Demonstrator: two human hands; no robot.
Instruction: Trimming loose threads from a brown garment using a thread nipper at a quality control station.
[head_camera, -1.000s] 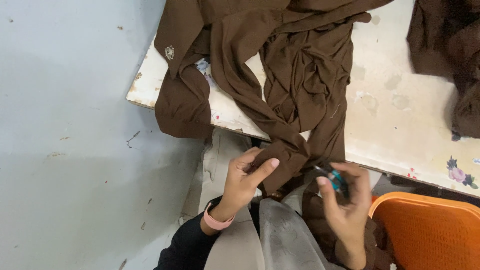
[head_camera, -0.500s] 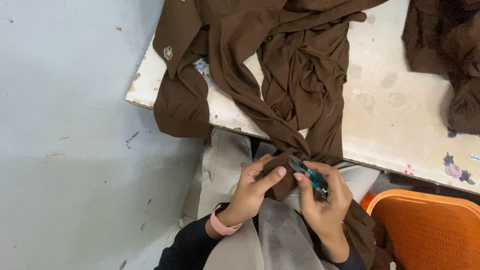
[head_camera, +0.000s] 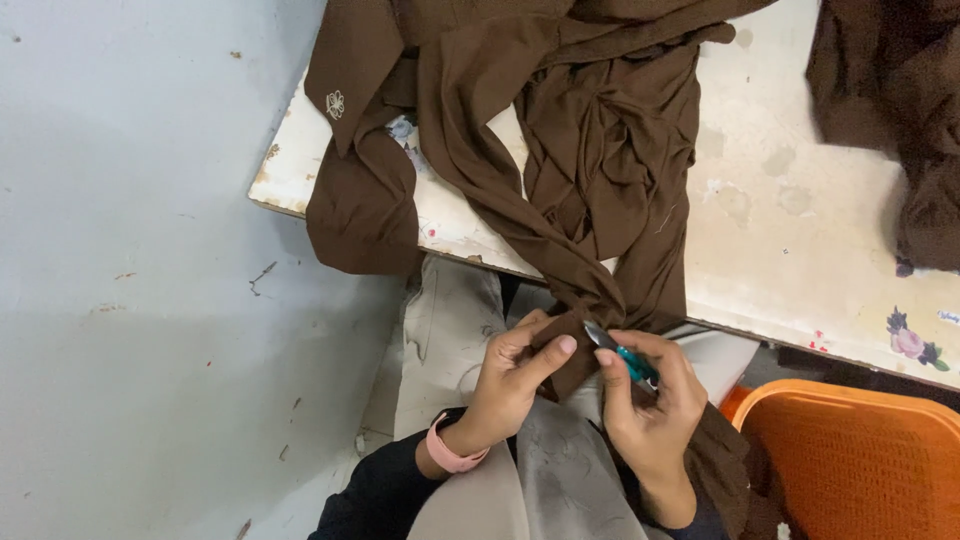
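Note:
A brown garment lies crumpled on a worn white table and hangs over its near edge into my lap. My left hand, with a pink band at the wrist, pinches the hanging end of the brown cloth between thumb and fingers. Right beside it, my right hand grips a small teal-handled cutter whose metal tip touches the cloth at my left thumb. Both hands are close together just below the table's edge, over my lap.
An orange plastic basket stands at the lower right next to my leg. More brown cloth is heaped at the table's far right. A grey floor spreads to the left. A small flower print marks the table's right edge.
My right hand with the cutter has moved left to meet my left hand at the cloth's end. The hands, apart a second ago, are now nearly touching.

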